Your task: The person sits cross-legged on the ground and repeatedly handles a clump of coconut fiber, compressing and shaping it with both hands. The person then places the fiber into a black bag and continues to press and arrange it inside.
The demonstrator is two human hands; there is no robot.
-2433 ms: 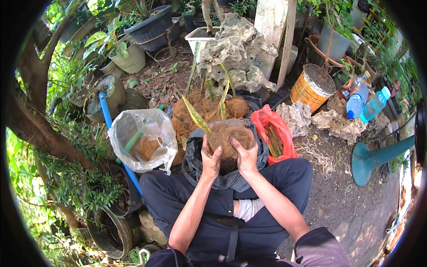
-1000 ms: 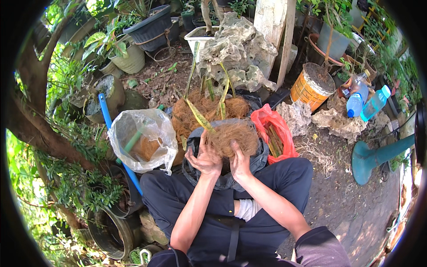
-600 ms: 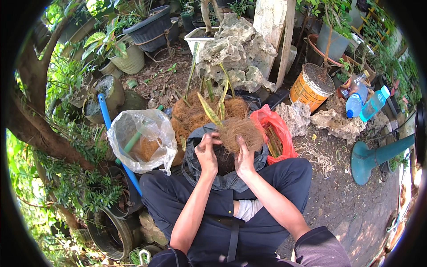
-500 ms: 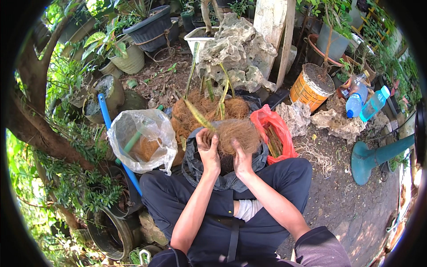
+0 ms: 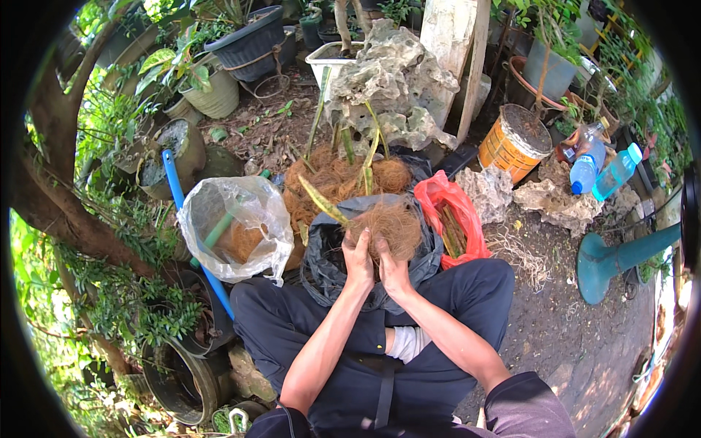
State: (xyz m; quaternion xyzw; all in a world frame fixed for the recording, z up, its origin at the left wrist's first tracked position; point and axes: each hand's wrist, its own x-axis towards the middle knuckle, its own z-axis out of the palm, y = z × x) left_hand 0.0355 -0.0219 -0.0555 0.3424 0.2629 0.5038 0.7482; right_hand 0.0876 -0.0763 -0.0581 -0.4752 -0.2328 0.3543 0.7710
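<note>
A ball of brown coconut fibre [image 5: 391, 225] sits between my two hands, above an opened black plastic bag [image 5: 321, 252]. From its left side sticks a green-and-yellow snake plant leaf [image 5: 321, 198], slanting up to the left. My left hand [image 5: 358, 255] presses the near left of the ball, its fingers curled against the fibre. My right hand [image 5: 393, 269] grips it from the near right, fingertips partly sunk in the strands. Beyond the bag lie more fibre-wrapped clumps [image 5: 303, 182] with upright leaves.
On the left stands a clear plastic bag [image 5: 255, 193] of fibre, beside a blue pole [image 5: 174, 182]. A red bag [image 5: 475, 233] with cut stalks is at the right. Rough rocks [image 5: 391, 80], an orange bucket [image 5: 504, 150] and two bottles [image 5: 617, 171] lie farther off.
Both hands have drawn closer together and slightly nearer to me around the fibre ball. The ball has shifted a little down and left, its leaf moving along with it.
</note>
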